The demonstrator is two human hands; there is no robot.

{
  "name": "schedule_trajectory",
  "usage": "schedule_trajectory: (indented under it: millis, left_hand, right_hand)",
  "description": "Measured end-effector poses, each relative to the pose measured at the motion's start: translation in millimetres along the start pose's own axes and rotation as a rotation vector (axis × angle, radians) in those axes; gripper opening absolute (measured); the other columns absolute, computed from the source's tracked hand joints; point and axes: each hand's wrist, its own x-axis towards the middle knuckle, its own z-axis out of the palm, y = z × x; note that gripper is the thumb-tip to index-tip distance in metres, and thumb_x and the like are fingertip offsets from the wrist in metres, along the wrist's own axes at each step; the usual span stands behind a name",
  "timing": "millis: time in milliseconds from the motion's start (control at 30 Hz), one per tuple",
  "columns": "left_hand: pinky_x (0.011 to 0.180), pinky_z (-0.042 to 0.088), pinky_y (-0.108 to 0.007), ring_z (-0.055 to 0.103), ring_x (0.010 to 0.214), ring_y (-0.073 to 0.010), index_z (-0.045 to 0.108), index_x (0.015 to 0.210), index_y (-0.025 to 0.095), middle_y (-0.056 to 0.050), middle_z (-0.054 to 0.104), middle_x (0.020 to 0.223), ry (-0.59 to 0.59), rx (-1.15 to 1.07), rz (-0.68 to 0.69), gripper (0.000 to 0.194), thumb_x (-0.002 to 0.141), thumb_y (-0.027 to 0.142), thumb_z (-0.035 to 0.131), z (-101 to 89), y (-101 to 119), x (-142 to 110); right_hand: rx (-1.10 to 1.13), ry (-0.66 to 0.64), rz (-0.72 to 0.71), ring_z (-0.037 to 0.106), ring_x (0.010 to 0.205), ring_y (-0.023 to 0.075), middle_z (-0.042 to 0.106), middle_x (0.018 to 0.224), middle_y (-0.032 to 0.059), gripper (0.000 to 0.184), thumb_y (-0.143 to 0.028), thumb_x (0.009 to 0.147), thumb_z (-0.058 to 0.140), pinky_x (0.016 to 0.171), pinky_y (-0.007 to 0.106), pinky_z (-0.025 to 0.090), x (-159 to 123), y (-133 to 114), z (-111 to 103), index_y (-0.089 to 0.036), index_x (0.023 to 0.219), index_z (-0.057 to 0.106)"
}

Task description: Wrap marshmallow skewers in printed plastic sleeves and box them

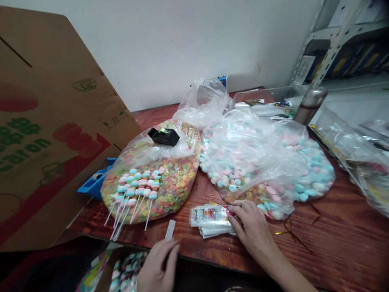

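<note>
My right hand [251, 225] is at the right end of a small stack of clear printed plastic bags [209, 215], its fingers and thumb closed over the top bag's end. At the table's front edge is my left hand [159, 263], slightly blurred, with curled fingers. A short pale strip [170, 229] reaches up from its fingertips; whether they pinch it is unclear. Several marshmallow skewers [138, 186] with white sticks, in pink, blue and white, lie on a large clear bag of coloured cereal rings [179, 182]. A black tape dispenser [165, 136] sits higher on that bag.
Large clear bags of pastel marshmallows [258, 150] fill the table's middle right. A cardboard box [60, 121] and a blue tape dispenser [95, 182] stand left. A metallic bottle [310, 106] and plastic trays [273, 97] are behind. Below the edge, a box holds more skewers [129, 267].
</note>
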Motion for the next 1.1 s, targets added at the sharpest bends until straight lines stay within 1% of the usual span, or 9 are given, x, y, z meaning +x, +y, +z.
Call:
schedule_trajectory:
  millis: [267,400,600,767,867,933,967,1033,1100]
  left_hand:
    - [0.109,0.031,-0.062,0.047,0.129,-0.0320,0.045,0.137,0.020,-0.014,0.056,0.136,-0.218,-0.069,0.390,0.063,0.078,0.023,0.067,80.2,91,66]
    - [0.110,0.026,-0.064,0.050,0.125,-0.0294,0.038,0.140,0.018,-0.014,0.058,0.134,-0.354,-0.091,0.333,0.068,0.079,0.026,0.067,82.9,96,72]
    - [0.108,0.028,-0.062,0.054,0.121,-0.0300,0.044,0.135,0.019,-0.015,0.061,0.129,-0.304,-0.095,0.260,0.063,0.079,0.032,0.068,80.3,79,72]
    - [0.107,0.030,-0.064,0.056,0.118,-0.0325,0.051,0.130,0.020,-0.015,0.064,0.125,-0.231,-0.131,0.232,0.061,0.074,0.031,0.073,78.8,74,71]
    - [0.100,0.042,-0.055,0.060,0.111,-0.0305,0.064,0.115,0.021,-0.013,0.069,0.113,-0.084,-0.357,0.192,0.037,0.078,0.023,0.068,71.7,86,65]
    - [0.087,0.051,-0.043,0.066,0.096,-0.0255,0.071,0.097,0.022,-0.010,0.073,0.097,-0.252,-0.714,0.126,0.017,0.081,0.022,0.065,67.9,106,60]
    - [0.080,0.053,-0.039,0.067,0.089,-0.0237,0.073,0.093,0.022,-0.009,0.073,0.092,-0.466,-0.935,0.052,0.014,0.081,0.025,0.066,67.6,119,57]
    - [0.075,0.053,-0.036,0.068,0.086,-0.0233,0.072,0.099,0.021,-0.011,0.073,0.096,-0.937,-1.394,-0.220,0.029,0.073,0.034,0.075,70.5,147,55]
    - [0.077,0.052,-0.035,0.067,0.092,-0.0249,0.069,0.107,0.020,-0.013,0.071,0.106,-1.107,-1.796,-0.495,0.055,0.060,0.043,0.083,76.3,172,59]
  right_hand:
    - [-0.135,0.073,-0.029,0.054,0.088,0.0260,0.061,0.089,0.0090,0.014,-0.017,0.094,0.046,0.078,0.040,0.041,5,3,10,-0.018,0.086,0.057]
    - [-0.212,0.136,-0.049,0.053,0.084,0.0261,0.060,0.084,0.0098,0.016,-0.017,0.094,0.045,0.078,0.041,0.041,2,9,11,-0.016,0.084,0.057]
    - [-0.286,0.226,-0.122,0.053,0.088,0.0262,0.061,0.090,0.0124,0.011,-0.015,0.093,0.047,0.081,0.042,0.041,-9,23,-1,-0.013,0.093,0.057]
    - [-0.381,0.321,-0.146,0.055,0.089,0.0284,0.064,0.091,0.0139,0.005,-0.015,0.090,0.054,0.083,0.047,0.041,-16,40,-37,-0.014,0.092,0.058]
    - [-0.472,0.407,-0.159,0.058,0.090,0.0293,0.065,0.095,0.0152,0.008,-0.016,0.089,0.056,0.084,0.049,0.042,-22,39,-69,-0.014,0.096,0.059]
    - [-0.470,0.458,-0.174,0.059,0.092,0.0285,0.065,0.096,0.0149,0.008,-0.016,0.089,0.056,0.086,0.049,0.043,-26,30,-89,-0.016,0.097,0.059]
    - [-0.459,0.488,-0.182,0.060,0.092,0.0277,0.064,0.096,0.0143,0.009,-0.016,0.089,0.056,0.088,0.049,0.043,-27,25,-97,-0.017,0.097,0.059]
    - [-0.434,0.548,-0.202,0.061,0.092,0.0259,0.065,0.096,0.0123,0.011,-0.017,0.088,0.057,0.091,0.047,0.043,-29,15,-110,-0.019,0.098,0.060]
    - [-0.398,0.564,-0.250,0.063,0.092,0.0240,0.067,0.095,0.0086,0.014,-0.018,0.087,0.058,0.093,0.045,0.044,-33,10,-116,-0.023,0.100,0.062]
